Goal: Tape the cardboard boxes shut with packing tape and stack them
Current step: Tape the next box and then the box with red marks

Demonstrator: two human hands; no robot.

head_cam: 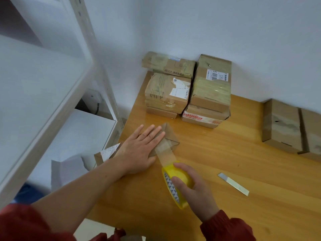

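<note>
Your left hand (pixel 139 150) lies flat on the small box (pixel 171 136) near the table (pixel 225 153) edge. Your right hand (pixel 192 186) grips the yellow tape roll (pixel 179 173), with its strip stuck to the box. The top box (pixel 168 64) at the back reads "VIP". There's a blade (pixel 232 183) on the right, and a shelf (pixel 52 101) crowds in from the left.

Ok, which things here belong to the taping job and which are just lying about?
Job: small brown cardboard box under the left hand; yellow-cored roll of clear packing tape in the right hand; taped cardboard boxes stacked by the wall.
Lying about: flat metal blade, untouched; white metal shelving.
</note>
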